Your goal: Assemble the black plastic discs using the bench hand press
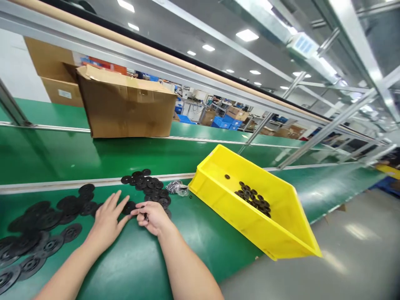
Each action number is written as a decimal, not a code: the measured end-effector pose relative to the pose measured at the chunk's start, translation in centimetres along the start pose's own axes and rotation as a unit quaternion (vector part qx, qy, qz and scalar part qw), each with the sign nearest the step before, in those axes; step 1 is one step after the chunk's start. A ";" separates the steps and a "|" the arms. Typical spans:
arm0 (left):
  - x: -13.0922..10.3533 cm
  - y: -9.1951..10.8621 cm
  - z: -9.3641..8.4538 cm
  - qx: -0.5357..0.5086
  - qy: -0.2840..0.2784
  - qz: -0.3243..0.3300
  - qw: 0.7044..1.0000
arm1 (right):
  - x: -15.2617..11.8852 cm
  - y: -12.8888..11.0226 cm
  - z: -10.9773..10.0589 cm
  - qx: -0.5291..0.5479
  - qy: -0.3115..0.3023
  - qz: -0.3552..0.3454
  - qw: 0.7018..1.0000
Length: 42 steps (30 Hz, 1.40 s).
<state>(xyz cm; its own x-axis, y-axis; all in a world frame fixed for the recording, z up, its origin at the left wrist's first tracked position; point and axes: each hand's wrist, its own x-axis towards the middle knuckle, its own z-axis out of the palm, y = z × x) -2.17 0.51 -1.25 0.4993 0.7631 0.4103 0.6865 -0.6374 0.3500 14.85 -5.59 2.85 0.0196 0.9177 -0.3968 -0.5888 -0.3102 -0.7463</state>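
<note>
My left hand (pixel 108 218) lies with its fingers spread, palm down, over the green bench. Its fingertips reach a black disc (pixel 128 207) that sits between my two hands. My right hand (pixel 153 217) is curled at the disc's right edge, thumb and index finger near my left thumb. Something small and dark shows in its curled fingers, too hidden to name. Many larger black discs (pixel 51 245) overlap on the bench to the left. Behind my right hand is another cluster of black discs (pixel 153 186), some partly covered by the hand.
A small clear plastic bag (pixel 177 187) of parts lies beside a yellow bin (pixel 231 210), which holds several small black round parts (pixel 254 199). A cardboard box (pixel 131 110) stands on the raised shelf behind. Metal posts and a rail (pixel 200 83) cross above the green bench (pixel 200 246).
</note>
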 end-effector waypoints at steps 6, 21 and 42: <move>-0.2 -0.6 2.4 -0.033 -0.022 0.034 0.999 | 0.2 0.4 -0.2 -0.051 0.011 -0.030 0.998; -0.4 1.9 -0.9 -0.431 -0.092 -0.293 0.848 | 0.2 1.5 0.3 -0.169 0.059 -0.128 0.976; 0.2 4.0 -1.0 -0.688 -0.088 -0.335 0.638 | -0.1 1.4 0.1 -0.544 0.051 -0.302 0.781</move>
<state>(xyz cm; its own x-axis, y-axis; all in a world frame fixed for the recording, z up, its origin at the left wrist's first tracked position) 0.11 -2.00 1.08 0.4727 0.8364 -0.2774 -0.2761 0.4396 0.8547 13.90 -6.13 1.90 0.1260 0.9707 0.2046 0.5865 0.0935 -0.8045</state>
